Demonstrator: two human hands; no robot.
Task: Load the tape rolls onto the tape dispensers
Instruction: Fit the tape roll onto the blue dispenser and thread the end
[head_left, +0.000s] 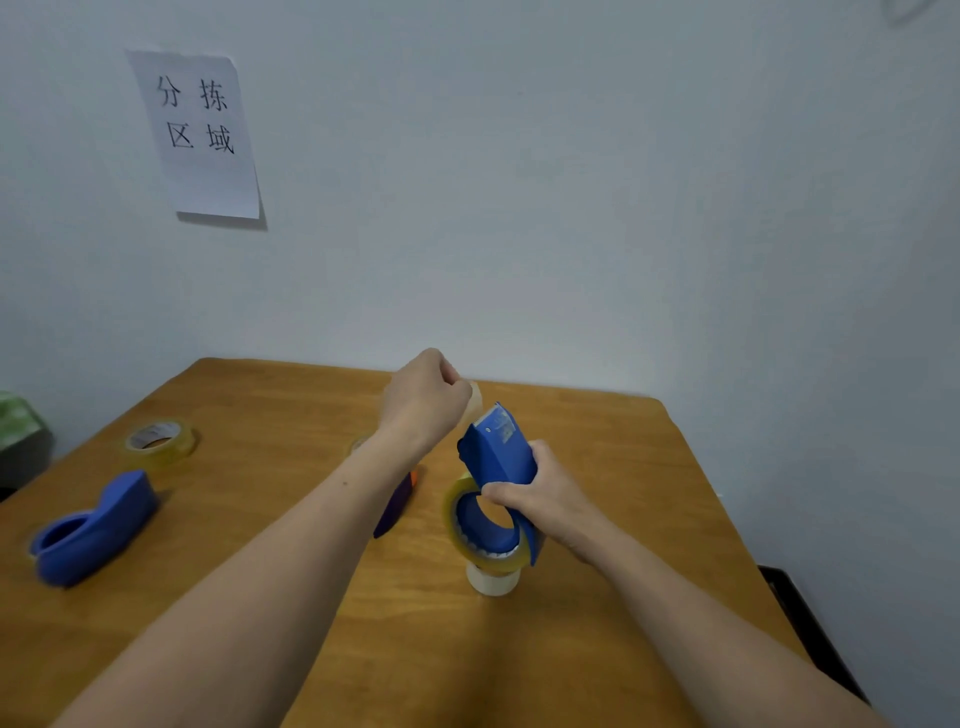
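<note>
Right hand (543, 496) grips the blue dispenser (498, 457) — roll (451, 513) seated; left hand (423, 400) pinches the tape end (474, 404).

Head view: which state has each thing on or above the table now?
held dispenser: gripped by right hand, loaded roll on it.
tape end: pulled out, pinched by left hand.
second dispenser: lying on table, untouched.
loose roll: flat on table, not loaded.

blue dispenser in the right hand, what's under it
A cream tape roll stands on the table directly below the blue dispenser, which the right hand grips. Only its lower part shows; the dispenser's loaded yellowish tape covers its top, so contact cannot be judged.
</note>
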